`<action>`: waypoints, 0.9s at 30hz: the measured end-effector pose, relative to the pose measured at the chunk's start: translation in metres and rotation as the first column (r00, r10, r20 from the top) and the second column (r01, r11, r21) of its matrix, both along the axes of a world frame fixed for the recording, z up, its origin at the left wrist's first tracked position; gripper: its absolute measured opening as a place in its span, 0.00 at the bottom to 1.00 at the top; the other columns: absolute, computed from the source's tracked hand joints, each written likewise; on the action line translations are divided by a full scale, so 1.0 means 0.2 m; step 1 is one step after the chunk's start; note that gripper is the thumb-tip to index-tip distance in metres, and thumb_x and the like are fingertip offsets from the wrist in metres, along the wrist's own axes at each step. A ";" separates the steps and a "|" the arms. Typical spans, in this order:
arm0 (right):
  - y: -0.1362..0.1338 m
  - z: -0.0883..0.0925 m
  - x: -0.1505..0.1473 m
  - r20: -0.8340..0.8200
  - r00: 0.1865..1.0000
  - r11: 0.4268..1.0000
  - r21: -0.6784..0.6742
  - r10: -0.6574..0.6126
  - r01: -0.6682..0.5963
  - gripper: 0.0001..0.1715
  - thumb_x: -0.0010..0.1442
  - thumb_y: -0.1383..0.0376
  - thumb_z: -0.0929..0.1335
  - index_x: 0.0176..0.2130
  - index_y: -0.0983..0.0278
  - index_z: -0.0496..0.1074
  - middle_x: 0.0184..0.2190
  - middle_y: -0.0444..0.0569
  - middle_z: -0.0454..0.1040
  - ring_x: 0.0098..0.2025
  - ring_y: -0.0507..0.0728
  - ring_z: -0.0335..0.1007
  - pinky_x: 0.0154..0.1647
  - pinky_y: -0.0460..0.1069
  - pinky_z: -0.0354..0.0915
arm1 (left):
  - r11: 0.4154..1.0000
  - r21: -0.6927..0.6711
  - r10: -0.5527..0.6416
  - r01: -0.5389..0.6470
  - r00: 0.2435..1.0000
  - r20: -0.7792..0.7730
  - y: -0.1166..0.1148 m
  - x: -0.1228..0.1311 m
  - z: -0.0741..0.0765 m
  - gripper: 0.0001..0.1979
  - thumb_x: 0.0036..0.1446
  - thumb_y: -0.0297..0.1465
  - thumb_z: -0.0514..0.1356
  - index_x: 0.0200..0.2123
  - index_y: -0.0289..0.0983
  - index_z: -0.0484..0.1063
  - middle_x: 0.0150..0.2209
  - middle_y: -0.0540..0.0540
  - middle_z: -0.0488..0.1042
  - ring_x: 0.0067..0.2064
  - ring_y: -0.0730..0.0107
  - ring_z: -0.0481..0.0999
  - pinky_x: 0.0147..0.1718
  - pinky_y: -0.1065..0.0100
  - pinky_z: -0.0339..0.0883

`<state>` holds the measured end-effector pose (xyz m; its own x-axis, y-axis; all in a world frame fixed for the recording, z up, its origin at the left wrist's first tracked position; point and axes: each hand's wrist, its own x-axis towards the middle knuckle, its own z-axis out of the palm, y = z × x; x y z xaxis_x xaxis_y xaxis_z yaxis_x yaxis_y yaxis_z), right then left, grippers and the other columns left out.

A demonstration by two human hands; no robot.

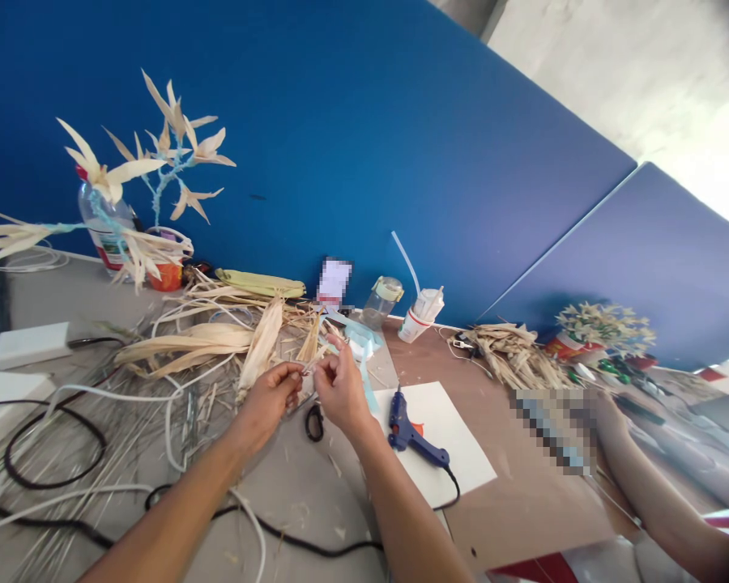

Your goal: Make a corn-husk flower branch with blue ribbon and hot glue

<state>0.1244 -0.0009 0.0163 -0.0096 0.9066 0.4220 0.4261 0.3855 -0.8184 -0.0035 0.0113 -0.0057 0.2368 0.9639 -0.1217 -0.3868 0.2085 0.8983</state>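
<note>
Above the table's middle, my left hand [270,405] and my right hand [342,390] meet with fingertips pinched close together. A small, thin piece is between them, too small to name. Behind the fingers lie dried corn husks [261,344] and a pale bundle of husk strips [311,340]. Just below my hands shows the black handle of what looks like scissors [314,423]. A light blue ribbon [368,387] runs beside my right hand. Right of my right forearm, a blue glue gun [410,433] rests on a white sheet [467,461].
Cables [176,437] and thin wires [78,461] cover the left side. Husk flowers [170,154] stand in a red pot [166,275] at the back left. A clear bottle [381,304] and paper cup [414,324] stand behind. On the right is another person's arm [644,478].
</note>
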 end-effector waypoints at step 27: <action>0.01 0.01 -0.02 -0.390 0.911 0.958 -0.287 -0.136 0.020 0.26 0.50 0.69 0.62 0.50 0.67 0.56 0.16 0.33 0.62 0.18 0.48 0.56 0.19 0.43 0.51 | 0.995 -0.088 -0.027 0.038 0.991 0.128 -0.02 -0.01 0.07 0.15 0.39 0.31 0.70 0.33 0.34 0.74 0.28 0.52 0.71 0.24 0.81 0.65 0.24 0.76 0.60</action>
